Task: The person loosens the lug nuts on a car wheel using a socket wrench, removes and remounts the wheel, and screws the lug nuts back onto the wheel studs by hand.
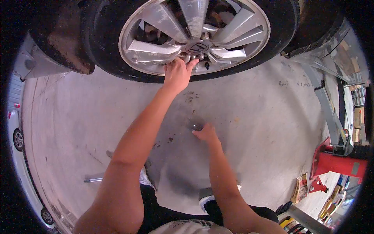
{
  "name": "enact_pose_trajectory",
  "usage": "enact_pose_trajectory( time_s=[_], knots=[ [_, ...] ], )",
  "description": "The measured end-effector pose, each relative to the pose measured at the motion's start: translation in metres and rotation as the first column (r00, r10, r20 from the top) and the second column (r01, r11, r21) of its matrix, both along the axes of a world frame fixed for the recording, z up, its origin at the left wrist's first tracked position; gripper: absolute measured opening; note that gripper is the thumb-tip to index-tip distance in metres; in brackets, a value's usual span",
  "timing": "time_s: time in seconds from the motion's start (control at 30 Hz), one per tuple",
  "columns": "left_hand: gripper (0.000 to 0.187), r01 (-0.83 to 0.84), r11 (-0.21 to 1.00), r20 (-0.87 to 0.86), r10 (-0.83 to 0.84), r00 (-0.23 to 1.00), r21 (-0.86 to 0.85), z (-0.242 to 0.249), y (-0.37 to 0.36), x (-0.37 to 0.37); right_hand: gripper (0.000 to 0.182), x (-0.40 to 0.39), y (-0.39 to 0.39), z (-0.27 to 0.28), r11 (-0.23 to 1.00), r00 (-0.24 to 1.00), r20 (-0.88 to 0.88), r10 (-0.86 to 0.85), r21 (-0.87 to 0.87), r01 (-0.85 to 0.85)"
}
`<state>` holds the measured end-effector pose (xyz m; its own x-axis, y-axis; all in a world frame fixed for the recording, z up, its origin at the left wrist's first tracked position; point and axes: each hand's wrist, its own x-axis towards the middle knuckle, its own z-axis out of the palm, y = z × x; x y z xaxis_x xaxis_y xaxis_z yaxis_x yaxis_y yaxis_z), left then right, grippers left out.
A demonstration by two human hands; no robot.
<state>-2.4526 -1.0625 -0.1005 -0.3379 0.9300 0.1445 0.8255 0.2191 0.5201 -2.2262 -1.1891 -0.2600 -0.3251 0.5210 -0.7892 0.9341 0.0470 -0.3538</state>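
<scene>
At the far wheel, the left hand (grip unclear) seems to work a lug nut, calling next for fingertip care, the right hand gripping a dark object.

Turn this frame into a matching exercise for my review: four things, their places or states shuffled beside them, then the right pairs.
1. Left hand
2. Right hand
3. Wheel
4. Thin rod

A. Silver-grey and spoked
B. Lying on the floor
C. Fingers at the wheel, below its centre
D. Holding a small dark object

Pairs: 1-C, 2-D, 3-A, 4-B
</scene>
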Motion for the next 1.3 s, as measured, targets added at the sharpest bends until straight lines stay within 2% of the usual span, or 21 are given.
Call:
enact_pose_trajectory(
  time_s=[0.03,0.07,0.2,0.27,0.4,0.43,0.47,0.53,0.6,0.63,0.67,0.7,0.8,0.83,0.87,0.93,1.03,1.13,1.2,1.23,1.3],
  knots=[
    [0.080,-0.016,1.000,-0.025,0.017,1.000,0.010,0.000,-0.001,0.001,0.065,-0.002,-0.021,-0.015,0.949,0.985,-0.066,-0.159,0.265,0.171],
    [0.080,-0.019,1.000,-0.030,0.019,0.999,0.012,0.000,-0.001,0.001,0.056,-0.006,-0.031,-0.023,0.800,0.941,-0.174,-0.289,0.496,0.338],
    [0.082,-0.013,0.999,-0.036,0.015,0.999,0.040,-0.003,0.001,0.000,0.055,-0.021,-0.021,0.002,0.831,0.933,-0.187,-0.307,0.426,0.359],
    [0.083,-0.005,0.998,-0.048,0.008,0.999,0.055,-0.006,0.002,-0.001,0.048,-0.026,-0.018,0.005,0.854,0.946,-0.132,-0.297,0.406,0.325],
    [0.085,-0.020,1.000,-0.025,0.020,0.999,0.011,0.000,0.000,0.001,0.036,-0.039,-0.007,0.009,0.797,0.909,-0.129,-0.395,0.443,0.410],
    [0.086,-0.017,0.999,-0.039,0.019,0.999,0.047,0.000,-0.001,0.001,0.032,-0.043,0.002,0.023,0.694,0.816,-0.388,-0.428,0.437,0.572],
    [0.086,-0.014,0.997,-0.049,0.018,0.999,0.079,-0.002,-0.003,0.002,0.029,-0.047,0.012,0.041,0.583,0.666,-0.616,-0.420,0.380,0.718],
    [0.083,-0.011,0.994,-0.065,0.018,0.998,0.113,-0.012,-0.002,0.000,0.029,-0.066,0.031,0.099,0.456,0.511,-0.785,-0.350,0.333,0.825],
    [0.080,-0.044,0.994,-0.031,0.048,0.998,0.098,-0.005,-0.002,0.003,0.029,-0.088,0.047,0.156,0.362,0.275,-0.899,-0.340,0.145,0.921],
    [0.072,-0.070,0.970,-0.089,0.093,0.992,0.233,-0.019,0.002,0.003,0.029,-0.101,0.056,0.171,0.355,0.157,-0.938,-0.310,0.039,0.934],
    [0.066,-0.035,0.976,-0.108,0.059,0.992,0.213,-0.027,0.003,-0.002,0.029,-0.113,0.064,0.183,0.352,0.033,-0.960,-0.276,-0.069,0.933],
    [0.063,-0.094,0.971,-0.045,0.106,0.993,0.220,-0.021,0.001,0.003,0.029,-0.124,0.071,0.191,0.354,0.025,-0.949,-0.314,-0.093,0.930],
    [0.051,-0.101,0.912,-0.070,0.140,0.988,0.397,-0.040,0.006,0.000,0.029,-0.147,0.086,0.219,0.298,-0.003,-0.947,-0.321,-0.103,0.949],
    [0.051,-0.102,0.900,-0.055,0.137,0.989,0.424,-0.046,0.008,-0.001,0.028,-0.151,0.090,0.225,0.307,0.045,-0.935,-0.352,-0.070,0.949],
    [0.050,-0.107,0.898,-0.028,0.131,0.991,0.428,-0.052,0.009,-0.002,0.027,-0.155,0.094,0.229,0.318,0.095,-0.919,-0.383,-0.035,0.948],
    [0.049,-0.116,0.900,0.029,0.115,0.993,0.420,-0.059,0.011,-0.003,0.026,-0.162,0.101,0.227,0.306,0.051,-0.931,-0.362,-0.067,0.950],
    [0.047,-0.132,0.899,0.087,0.105,0.991,0.417,-0.069,0.014,-0.006,0.027,-0.170,0.107,0.221,0.281,0.112,-0.913,-0.393,-0.003,0.960],
    [0.046,-0.147,0.898,0.128,0.102,0.987,0.416,-0.075,0.016,-0.007,0.028,-0.176,0.107,0.222,0.283,0.094,-0.911,-0.401,-0.025,0.959],
    [0.045,-0.154,0.897,0.157,0.096,0.983,0.415,-0.077,0.019,-0.008,0.030,-0.178,0.102,0.226,0.210,-0.089,-0.900,-0.426,-0.194,0.958],
    [0.044,-0.162,0.897,0.179,0.095,0.979,0.412,-0.079,0.020,-0.008,0.030,-0.179,0.105,0.221,0.211,-0.086,-0.900,-0.427,-0.192,0.958],
    [0.043,-0.176,0.896,0.231,0.086,0.969,0.406,-0.081,0.021,-0.010,0.036,-0.179,0.112,0.214,0.295,-0.019,-0.861,-0.508,-0.195,0.935]
  ],
)
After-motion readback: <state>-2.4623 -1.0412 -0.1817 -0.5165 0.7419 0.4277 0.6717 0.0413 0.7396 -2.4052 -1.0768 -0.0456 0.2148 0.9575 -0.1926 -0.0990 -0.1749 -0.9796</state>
